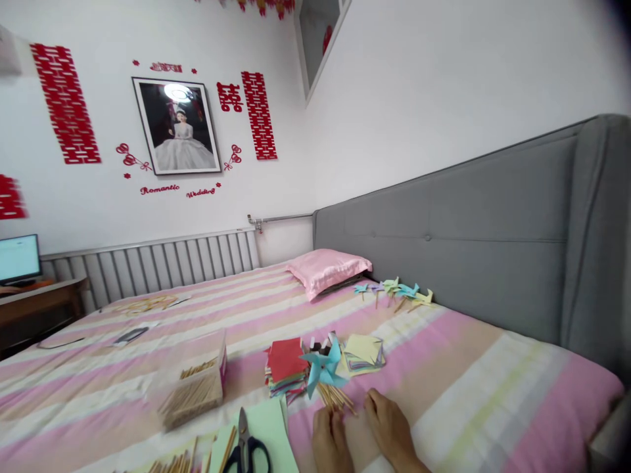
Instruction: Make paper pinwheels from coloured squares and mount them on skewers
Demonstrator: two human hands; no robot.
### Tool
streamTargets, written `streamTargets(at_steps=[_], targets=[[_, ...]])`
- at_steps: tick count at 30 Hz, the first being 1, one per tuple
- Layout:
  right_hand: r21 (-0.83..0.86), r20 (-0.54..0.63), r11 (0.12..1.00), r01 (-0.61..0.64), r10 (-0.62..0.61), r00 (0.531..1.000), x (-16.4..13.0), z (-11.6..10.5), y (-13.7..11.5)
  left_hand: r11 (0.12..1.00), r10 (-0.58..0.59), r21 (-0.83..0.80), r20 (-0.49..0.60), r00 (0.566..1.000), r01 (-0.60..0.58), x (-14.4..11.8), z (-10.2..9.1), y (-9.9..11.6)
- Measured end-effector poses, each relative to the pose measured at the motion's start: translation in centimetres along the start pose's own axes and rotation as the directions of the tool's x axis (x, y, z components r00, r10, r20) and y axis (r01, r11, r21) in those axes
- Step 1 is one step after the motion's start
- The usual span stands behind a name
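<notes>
A light blue paper pinwheel (323, 369) stands up just beyond my left hand (331, 437), whose fingers are closed at the lower end of its stick. Behind and beside that stick several thin wooden sticks (342, 398) lie in a loose bundle. My right hand (390, 426) rests on the bed to the right of them, fingers curled in; whether anything is inside them is hidden. Past the pinwheel sit a stack of coloured paper squares (286, 361) with red on top and a pale yellow stack (363, 353).
Black-handled scissors (245, 447) lie on green paper (271, 427) at the front. To the left stands a clear box (197, 387) of sticks. Several finished pinwheels (392, 287) lie by the grey headboard (468, 223), near a pink pillow (328, 268). A phone-like object (132, 336) lies farther left.
</notes>
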State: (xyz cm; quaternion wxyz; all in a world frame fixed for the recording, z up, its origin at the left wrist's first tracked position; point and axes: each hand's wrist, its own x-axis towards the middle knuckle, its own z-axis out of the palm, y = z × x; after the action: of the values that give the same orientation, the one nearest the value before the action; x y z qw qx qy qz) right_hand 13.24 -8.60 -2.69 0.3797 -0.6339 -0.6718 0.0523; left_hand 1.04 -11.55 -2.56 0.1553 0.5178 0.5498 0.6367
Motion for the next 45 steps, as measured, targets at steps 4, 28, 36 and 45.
streamTargets(at_steps=[4,28,36,45], targets=[[-0.017,0.009,1.000,-0.004,0.005,1.000,0.2,0.0,0.0,1.000,0.015,0.000,0.019,1.000,-0.015,0.1,0.0,-0.1],[0.491,0.116,0.851,-0.187,0.149,0.982,0.2,-1.0,-0.3,0.997,-0.030,0.079,0.082,0.996,0.024,0.0,-1.2,1.0],[0.702,0.472,0.499,-0.509,0.209,0.856,2.8,1.3,-2.6,0.997,-0.036,0.064,0.071,0.997,0.031,0.1,-0.7,0.1],[0.735,0.499,0.368,-0.569,0.274,0.822,3.1,1.8,-3.9,0.998,-0.020,0.058,0.060,0.998,0.017,0.0,-0.3,-0.5]])
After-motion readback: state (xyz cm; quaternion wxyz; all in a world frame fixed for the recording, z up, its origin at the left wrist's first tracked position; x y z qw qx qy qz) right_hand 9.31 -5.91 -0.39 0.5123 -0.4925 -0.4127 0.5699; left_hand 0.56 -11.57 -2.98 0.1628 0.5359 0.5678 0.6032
